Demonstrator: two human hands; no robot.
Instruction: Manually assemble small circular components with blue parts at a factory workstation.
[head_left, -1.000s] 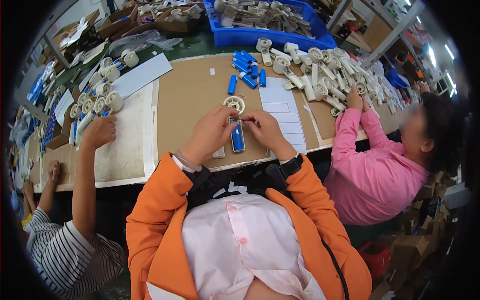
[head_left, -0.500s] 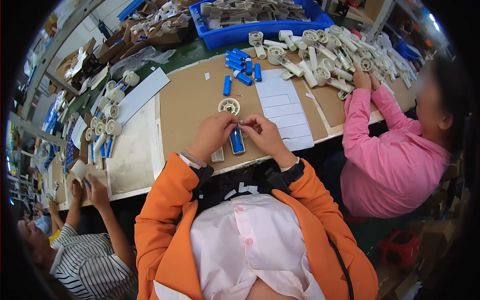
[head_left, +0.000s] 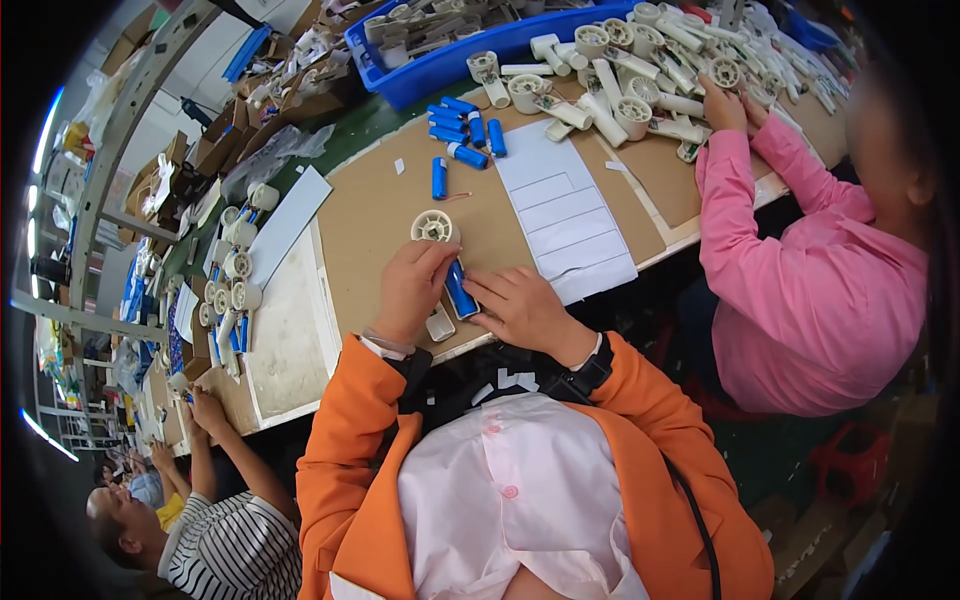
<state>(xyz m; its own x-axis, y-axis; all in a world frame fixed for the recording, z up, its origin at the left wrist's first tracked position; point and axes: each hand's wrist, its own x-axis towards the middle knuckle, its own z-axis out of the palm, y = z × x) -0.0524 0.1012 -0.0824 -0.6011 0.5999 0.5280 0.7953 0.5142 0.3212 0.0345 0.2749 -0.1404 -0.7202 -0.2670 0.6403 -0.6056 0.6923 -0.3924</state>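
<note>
One white unit [head_left: 430, 221] with a round spoked head stands out on the brown board [head_left: 361, 222], its handle running toward the person between both hands, with one blue cylinder [head_left: 461, 297] lying in it. One small white shell [head_left: 439, 324] lies just beside the handle on the left. Eight loose blue cylinders [head_left: 467, 155] can be counted beyond the head, seven bunched together and one a little nearer. One ruled white sheet [head_left: 567, 212] lies to their right, and one blue bin [head_left: 410, 90] stands at the far edge; the heap of white parts [head_left: 605, 108] is too crowded to count.

The left hand [head_left: 408, 291] has thumb and forefinger together at the neck of the unit; what they pinch is hidden. The right hand [head_left: 531, 308] has thumb and forefinger apart, their tips against the right side of the handle and cylinder.

The left wrist is raised, fingers angled forward and inward; the right hand lies lower, back upward, fingers pointing left across the board
</note>
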